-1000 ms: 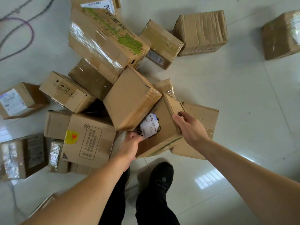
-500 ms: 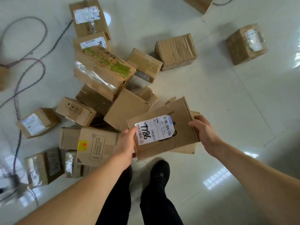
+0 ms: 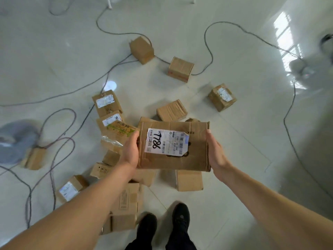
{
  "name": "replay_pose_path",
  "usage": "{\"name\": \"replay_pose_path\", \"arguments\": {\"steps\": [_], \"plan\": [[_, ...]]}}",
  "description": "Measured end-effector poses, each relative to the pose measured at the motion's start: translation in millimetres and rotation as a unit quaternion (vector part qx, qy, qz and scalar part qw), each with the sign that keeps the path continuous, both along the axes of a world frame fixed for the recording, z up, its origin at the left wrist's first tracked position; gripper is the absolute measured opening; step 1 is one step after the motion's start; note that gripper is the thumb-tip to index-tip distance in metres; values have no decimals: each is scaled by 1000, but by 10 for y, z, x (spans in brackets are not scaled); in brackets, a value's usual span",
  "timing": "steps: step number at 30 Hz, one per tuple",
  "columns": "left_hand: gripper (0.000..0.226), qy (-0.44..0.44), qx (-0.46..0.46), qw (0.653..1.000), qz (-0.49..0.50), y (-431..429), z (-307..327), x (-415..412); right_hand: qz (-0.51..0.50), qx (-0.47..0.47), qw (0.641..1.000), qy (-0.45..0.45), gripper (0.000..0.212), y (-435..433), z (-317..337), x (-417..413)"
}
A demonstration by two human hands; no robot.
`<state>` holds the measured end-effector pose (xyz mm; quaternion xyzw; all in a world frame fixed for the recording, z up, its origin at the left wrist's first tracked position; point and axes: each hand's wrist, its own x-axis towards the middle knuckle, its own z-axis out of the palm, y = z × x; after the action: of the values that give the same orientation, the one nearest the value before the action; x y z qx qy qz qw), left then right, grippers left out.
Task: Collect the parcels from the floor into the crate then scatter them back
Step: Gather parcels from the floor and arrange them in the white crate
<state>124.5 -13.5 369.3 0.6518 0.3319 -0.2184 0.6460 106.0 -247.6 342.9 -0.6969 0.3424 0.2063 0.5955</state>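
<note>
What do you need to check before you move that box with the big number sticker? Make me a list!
1. Grip: left hand and right hand hold opposite sides of the labelled parcel: ok.
2. Parcel lifted above the pile: ok.
3. Crate in sight: not ok, none shows.
4. Walking path: not ok, cables cross the floor and a plain box lies by the shoes.
5. Parcel's weight: cannot tell.

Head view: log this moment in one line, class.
left hand: grips labelled parcel | right hand: grips labelled parcel | other parcels: on floor
</note>
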Motion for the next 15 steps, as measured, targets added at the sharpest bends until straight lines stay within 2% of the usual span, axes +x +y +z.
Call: {"name": "replay_pose_path", "arguments": {"steps": [3,9,15], "plan": [[47,-26,-15,1000,-8,-26,475,25,-11,-5,1000,-17,106,34,630,-6],[48,-62,-16,998,-28,-33,1240,-23,-37,-22,998,-54,108,38,1364,-198],[48,-104,-11,992,-66,-97,1861,-118,-80,-29,991,-101,96,43,1954,-458]]}}
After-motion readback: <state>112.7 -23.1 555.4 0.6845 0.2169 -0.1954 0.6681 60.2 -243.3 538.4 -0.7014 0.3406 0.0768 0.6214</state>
